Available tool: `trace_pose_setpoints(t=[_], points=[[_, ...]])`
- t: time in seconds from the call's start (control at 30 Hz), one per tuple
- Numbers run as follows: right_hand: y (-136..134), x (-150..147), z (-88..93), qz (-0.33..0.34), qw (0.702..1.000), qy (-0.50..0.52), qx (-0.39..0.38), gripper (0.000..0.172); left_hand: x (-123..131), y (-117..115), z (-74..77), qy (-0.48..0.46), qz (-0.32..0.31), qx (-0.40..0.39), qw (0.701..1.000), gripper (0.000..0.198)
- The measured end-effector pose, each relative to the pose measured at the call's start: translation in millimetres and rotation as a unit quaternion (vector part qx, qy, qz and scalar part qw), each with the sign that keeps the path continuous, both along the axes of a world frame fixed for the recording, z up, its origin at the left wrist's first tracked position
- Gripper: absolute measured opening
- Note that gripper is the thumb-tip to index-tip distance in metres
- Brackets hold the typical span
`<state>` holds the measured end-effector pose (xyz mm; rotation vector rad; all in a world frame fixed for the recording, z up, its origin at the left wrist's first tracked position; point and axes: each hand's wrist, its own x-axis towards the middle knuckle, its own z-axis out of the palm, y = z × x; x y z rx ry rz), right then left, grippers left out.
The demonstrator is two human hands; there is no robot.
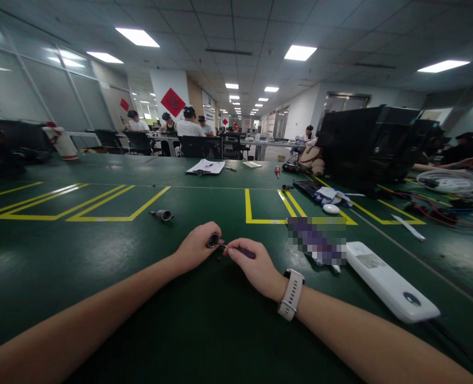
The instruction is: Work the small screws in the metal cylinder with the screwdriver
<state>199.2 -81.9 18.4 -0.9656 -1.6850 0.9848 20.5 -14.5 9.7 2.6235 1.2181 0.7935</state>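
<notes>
My left hand (198, 246) is closed around a round, hollow metal part (213, 240), its open end facing me. In my right hand (256, 264), which wears a pale watch, is a screwdriver (245, 253) with a dark handle. Its thin metal shaft reaches the left hand's fingers beside the metal part; the exact contact is too small to make out. A tiny dark piece (219, 258) shows just below the shaft. Farther left on the green table (112, 250) lies a similar metal part (163, 215) on its side, apart from both hands.
A white power strip (392, 282) and a blurred-out purple object (315, 240) lie right of my hands. Beyond them are a white oval object (331, 209), gloves (332, 196) and a large black case (368, 144). A clipboard (205, 167) and a red-handled tool (277, 170) lie farther back.
</notes>
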Motion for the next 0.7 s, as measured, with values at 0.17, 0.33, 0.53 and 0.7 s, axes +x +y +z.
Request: trace_pose_setpoints(t=[0.17, 0.33, 0.53, 0.7], points=[[2.1, -2.7, -4.4, -0.027, 0.998, -0.018, 0.047, 0.013, 0.4, 0.8, -0.8, 0.010, 0.004, 0.007, 1.000, 0.005], [3.6, -2.1, -8.6, -0.008, 0.997, -0.012, 0.079, 0.013, -0.4, 1.1, -1.7, 0.001, 0.026, -0.009, 1.000, 0.004], [2.2, 0.0, -6.8, 0.019, 0.998, -0.010, 0.061, 0.015, -0.5, -0.1, -1.3, -0.003, 0.026, -0.015, 1.000, 0.006], [0.2, 0.8, -3.8, -0.013, 0.998, 0.000, 0.061, 0.015, 0.8, -1.0, -0.1, -0.005, 0.025, -0.001, 1.000, 0.007]])
